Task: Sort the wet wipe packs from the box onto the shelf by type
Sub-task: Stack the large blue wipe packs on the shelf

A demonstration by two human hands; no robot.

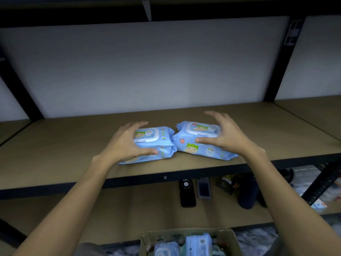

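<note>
Two light-blue wet wipe packs with a cartoon face lie side by side on the brown shelf (pixel 258 126), their ends touching. My left hand (pixel 125 143) arches over the left pack (pixel 162 145), thumb on its front side and fingers stretched out above its top. My right hand (pixel 227 135) is spread over the right pack (pixel 195 145), thumb resting on its lid and fingers lifted off it. The cardboard box (pixel 166 237) stands below at the bottom edge, with more blue packs (pixel 198 244) upright inside.
On the lower shelf lie a black phone (pixel 187 193), a grey case (pixel 203 187), a dark bottle (pixel 247 194) and a few small items. Black uprights (pixel 276 71) frame the bay. A white wall backs the shelf.
</note>
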